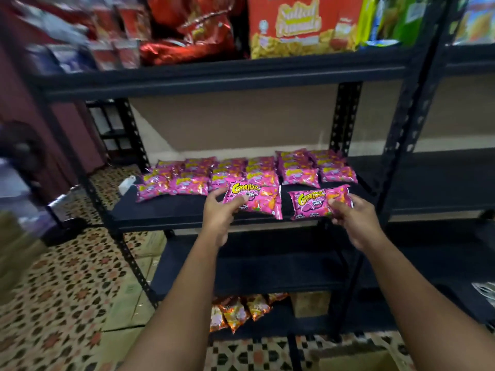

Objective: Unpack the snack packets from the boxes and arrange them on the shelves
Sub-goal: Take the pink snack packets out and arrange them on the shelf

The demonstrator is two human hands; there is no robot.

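Now, dark metal shelving rack (227,76) filling most of the frame, patterned tile floor (67,277) down the lower left. Top shelf, upper centre: red foil bags (187,30), orange-red carton (302,25) just right of them, green packs (393,20) further right. Middle shelf (166,210), centre of frame: rows of pink snack packets (241,172) lying flat, stacked deeper toward the right. Bottom shelf, lower centre: orange packets (238,311) beside a brown box (310,303). Corner of a cardboard box (356,360) at the lower right edge. Left hand (219,210), centre frame, fingers curled round a pink packet (254,200), thumb on its face, packet at the front edge of the middle shelf. Right hand (353,218), just right of centre, pinching a second pink packet (318,202) by its right end, tilted slightly up, level with the first. Two packets just apart, not touching. Small white tag (127,183) at the shelf's left end
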